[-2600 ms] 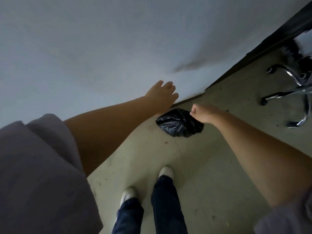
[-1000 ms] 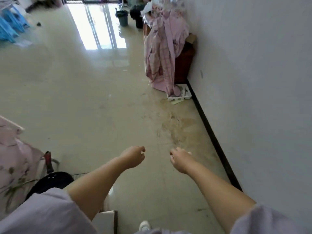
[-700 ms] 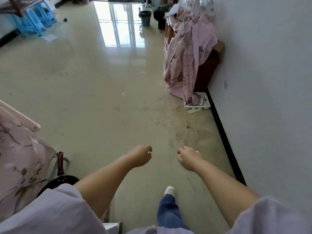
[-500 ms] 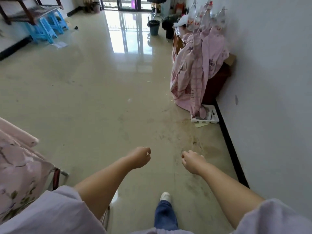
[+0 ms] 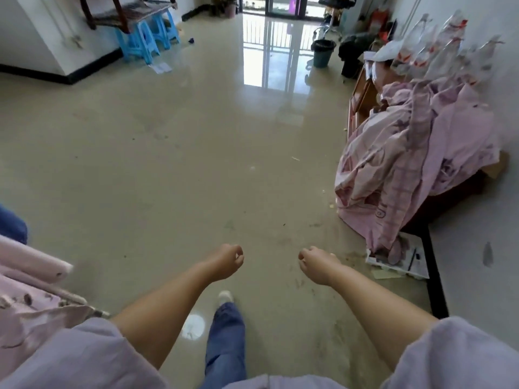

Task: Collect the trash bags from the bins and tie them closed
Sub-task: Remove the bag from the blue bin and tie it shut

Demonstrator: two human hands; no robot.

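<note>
Both my arms reach forward over a glossy beige floor. My left hand (image 5: 228,261) is curled into a loose fist with nothing in it. My right hand (image 5: 316,261) is also curled shut and holds nothing. Far ahead near the balcony door stands a dark green bin (image 5: 323,53) with a dark liner, and a black bin or bag (image 5: 351,58) sits just to its right. No trash bag is near my hands. My foot in a white shoe (image 5: 225,296) steps forward between my arms.
Pink bedding (image 5: 415,164) is heaped over low wooden furniture along the right wall, with a white tray (image 5: 398,261) on the floor below it. Blue plastic stools (image 5: 146,37) stand at the far left. Pink floral fabric (image 5: 31,299) hangs at my left.
2.6 s ago my right hand held a black bag by a wall. Since then the view has swung to the long room and moved forward; both hands stay shut and empty.
</note>
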